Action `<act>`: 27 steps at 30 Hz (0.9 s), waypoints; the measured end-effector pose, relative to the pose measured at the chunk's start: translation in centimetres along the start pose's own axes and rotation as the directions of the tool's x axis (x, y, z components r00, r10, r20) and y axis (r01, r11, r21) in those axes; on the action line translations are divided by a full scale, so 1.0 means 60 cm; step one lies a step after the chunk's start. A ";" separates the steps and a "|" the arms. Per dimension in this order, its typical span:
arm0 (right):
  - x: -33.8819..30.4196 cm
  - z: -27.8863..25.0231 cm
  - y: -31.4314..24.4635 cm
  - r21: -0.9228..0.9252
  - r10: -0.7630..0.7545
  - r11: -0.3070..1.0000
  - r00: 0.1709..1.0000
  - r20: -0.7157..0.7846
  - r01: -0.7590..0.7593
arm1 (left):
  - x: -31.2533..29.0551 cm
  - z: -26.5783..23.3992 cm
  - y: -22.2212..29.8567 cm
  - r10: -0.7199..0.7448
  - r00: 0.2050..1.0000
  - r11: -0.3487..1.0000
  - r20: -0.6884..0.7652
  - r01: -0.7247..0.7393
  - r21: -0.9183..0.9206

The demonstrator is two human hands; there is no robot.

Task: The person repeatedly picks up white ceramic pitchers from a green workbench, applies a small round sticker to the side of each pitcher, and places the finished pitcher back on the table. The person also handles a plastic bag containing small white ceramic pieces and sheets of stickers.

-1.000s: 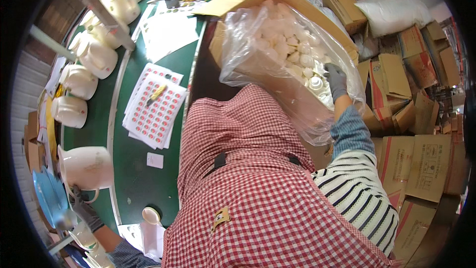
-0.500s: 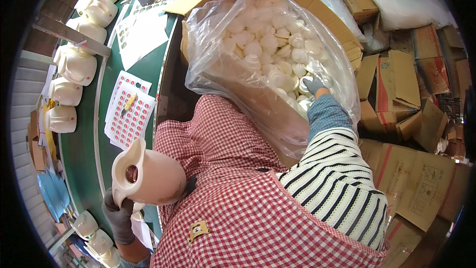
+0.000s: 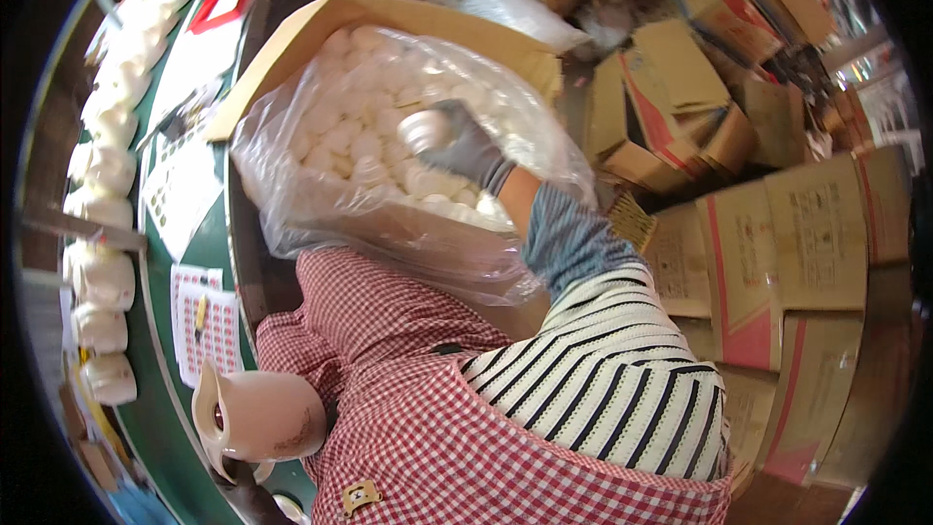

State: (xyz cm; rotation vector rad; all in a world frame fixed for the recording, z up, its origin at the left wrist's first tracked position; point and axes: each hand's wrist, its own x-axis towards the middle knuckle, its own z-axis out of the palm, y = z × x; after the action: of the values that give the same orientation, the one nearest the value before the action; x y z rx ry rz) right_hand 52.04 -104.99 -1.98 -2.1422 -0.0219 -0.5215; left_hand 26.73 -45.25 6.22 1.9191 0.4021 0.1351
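My gloved right hand (image 3: 473, 148) is closed around a white, ridged round lid (image 3: 425, 131), held above an open carton (image 3: 321, 15). Inside that carton, a clear plastic liner bag (image 3: 277, 180) holds many similar white lids (image 3: 364, 151). At the lower left, my gloved left hand (image 3: 248, 494) grips a pale pinkish jug (image 3: 272, 418) from below, near its handle. The jug lies tilted on its side against my checked apron, its open mouth facing left. Some left fingers are hidden behind the jug.
A green work surface (image 3: 146, 428) runs along my left, bearing sticker sheets (image 3: 224, 326) with a small yellow-handled tool (image 3: 201, 313) on top. White jugs (image 3: 100, 277) line its far side. A red frame (image 3: 225, 0) lies farther up. Cardboard boxes (image 3: 797, 253) crowd the right.
My right hand has come up out of the lids with one in its grasp. The view has swung to the right. My left hand still holds the jug.
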 end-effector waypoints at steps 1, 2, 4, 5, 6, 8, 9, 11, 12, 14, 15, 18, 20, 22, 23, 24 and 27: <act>-0.035 0.006 -0.029 0.088 -0.047 0.995 0.997 0.060 0.042 | 0.016 0.018 -0.002 0.012 1.000 0.997 0.012 -0.011 -0.072; -0.070 0.018 -0.055 0.189 -0.092 0.980 0.988 0.126 0.067 | 0.027 0.025 -0.008 -0.003 0.999 0.992 0.032 0.007 -0.124; -0.130 -0.006 -0.195 0.084 -0.243 0.970 0.861 0.446 0.230 | 0.025 0.019 -0.030 -0.044 0.998 0.968 0.045 0.054 -0.243; -0.198 0.010 -0.200 0.145 -0.236 0.968 0.934 0.268 0.203 | 0.041 0.031 -0.049 -0.061 0.995 0.946 0.082 0.084 -0.314; -0.252 0.033 -0.187 0.095 -0.151 0.987 0.934 0.325 0.126 | 0.039 0.021 -0.051 -0.076 0.994 0.927 0.077 0.098 -0.363; -0.310 0.044 -0.179 0.198 -0.106 0.980 0.810 0.576 -0.012 | 0.034 0.017 -0.050 -0.061 0.997 0.907 0.042 0.073 -0.414; -0.325 0.039 -0.169 0.190 -0.169 0.978 0.853 0.495 0.083 | 0.035 0.074 0.012 -0.025 0.999 0.913 -0.025 0.013 -0.407; -0.333 0.051 -0.173 0.146 -0.238 0.971 0.819 0.523 0.189 | 0.023 0.059 0.041 0.299 0.954 0.954 -0.002 -0.299 -0.021; -0.324 0.041 -0.178 0.070 -0.201 0.977 0.773 0.602 0.200 | 0.021 0.054 0.049 0.433 0.900 0.883 0.056 -0.436 0.174; -0.274 0.034 -0.230 -0.168 0.107 0.984 0.588 0.802 0.051 | 0.031 0.051 0.055 0.073 0.994 0.940 0.080 -0.041 -0.338; -0.252 0.034 -0.248 -0.204 0.193 0.978 0.547 0.814 -0.041 | 0.036 0.060 0.058 0.091 0.986 0.935 0.139 -0.036 -0.353; -0.233 0.068 -0.241 -0.186 0.123 0.977 0.434 0.892 0.105 | 0.032 0.123 0.054 0.131 0.959 0.903 0.253 -0.010 -0.430; -0.266 0.093 -0.190 -0.100 -0.058 0.947 0.469 0.881 0.305 | 0.048 0.141 0.013 0.317 0.913 0.913 0.255 -0.221 -0.344; -0.287 0.091 -0.169 0.012 -0.120 0.973 0.457 0.881 0.232 | 0.040 0.157 0.019 0.301 0.921 0.922 0.249 -0.214 -0.322; -0.280 0.083 -0.171 0.054 -0.084 0.995 0.430 0.899 0.083 | 0.039 0.156 0.013 0.315 0.909 0.915 0.274 -0.214 -0.342; -0.263 0.072 -0.192 0.033 -0.012 0.999 0.436 0.900 -0.042 | 0.036 0.154 0.010 0.327 0.898 0.908 0.295 -0.212 -0.362; -0.220 0.062 -0.269 0.293 0.050 0.863 0.646 0.762 -0.412 | 0.036 0.148 0.012 0.355 0.888 0.913 0.293 -0.263 -0.311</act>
State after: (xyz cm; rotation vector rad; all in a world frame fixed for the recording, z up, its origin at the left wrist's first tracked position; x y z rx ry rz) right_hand 38.01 -90.17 3.78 -1.7145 -0.2809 0.5123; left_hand 31.42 -52.55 3.31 1.6855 -0.1598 0.0569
